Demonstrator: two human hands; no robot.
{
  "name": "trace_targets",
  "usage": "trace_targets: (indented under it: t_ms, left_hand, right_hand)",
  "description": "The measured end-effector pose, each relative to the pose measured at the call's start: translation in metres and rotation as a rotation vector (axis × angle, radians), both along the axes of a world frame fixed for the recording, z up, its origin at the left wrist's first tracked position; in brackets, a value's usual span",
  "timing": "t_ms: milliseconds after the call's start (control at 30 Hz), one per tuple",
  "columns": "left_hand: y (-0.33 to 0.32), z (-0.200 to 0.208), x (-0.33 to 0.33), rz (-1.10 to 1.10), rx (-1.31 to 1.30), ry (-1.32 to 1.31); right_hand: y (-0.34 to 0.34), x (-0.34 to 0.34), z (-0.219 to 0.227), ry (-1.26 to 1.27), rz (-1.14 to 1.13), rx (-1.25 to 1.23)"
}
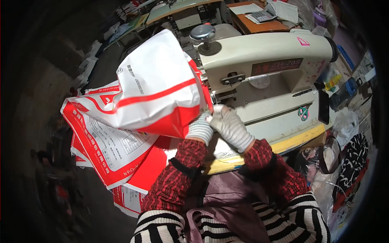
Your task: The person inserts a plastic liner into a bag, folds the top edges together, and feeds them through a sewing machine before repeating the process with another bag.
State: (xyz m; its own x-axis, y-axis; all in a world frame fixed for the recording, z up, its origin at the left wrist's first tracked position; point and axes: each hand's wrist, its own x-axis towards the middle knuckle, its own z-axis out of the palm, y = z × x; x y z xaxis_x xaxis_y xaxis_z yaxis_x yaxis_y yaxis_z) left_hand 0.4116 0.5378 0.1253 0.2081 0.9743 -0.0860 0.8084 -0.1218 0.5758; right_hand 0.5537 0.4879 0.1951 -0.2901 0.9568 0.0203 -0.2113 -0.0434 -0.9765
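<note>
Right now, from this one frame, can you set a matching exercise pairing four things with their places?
1. white-and-red printed sack
2. grey calculator
3. black rectangular slab
4. shiny round metal knob

A. atop the cream sewing machine, left end
B. beside the gloved left hand
C. among white papers on the orange-brown desk
D. right end of the machine's bed

Pairs: 1-B, 2-C, 3-D, 4-A

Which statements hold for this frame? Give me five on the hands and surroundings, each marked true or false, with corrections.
1. The left hand and right hand wear pale gloves. True.
2. The sewing machine stands right of the red-and-white sack. True.
3. The hands are far apart. False: they are close together.
4. The calculator lies on the floor. False: it is on the orange-brown desk.
5. The forearm sleeves are plain blue. False: they are red and black.
</note>
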Motion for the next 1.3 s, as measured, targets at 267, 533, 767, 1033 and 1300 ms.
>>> trace_targets:
  t_ms: [267,533,767,1033,1300]
  left_hand:
    - [-0.138,0.106,0.023,-0.431,0.495,0.073]
    - [-0.117,0.238,-0.205,0.641,0.352,-0.502]
    - [-0.129,0.297,-0.139,0.347,1.025,-0.593]
    - [-0.216,0.197,-0.315,1.029,0.922,-0.292]
    - [-0.342,0.052,-0.527,1.268,0.638,-0.582]
  right_hand:
    - [0.001,0.024,0.046,0.084,-0.041,0.06]
    - [-0.053,0.059,-0.002,0.029,0.158,0.087]
    - [-0.076,0.073,-0.019,0.1,0.073,-0.028]
    - [-0.086,0.01,0.001,-0.287,0.18,0.094]
    - [-0.161,-0.047,-0.091,-0.619,1.029,0.372]
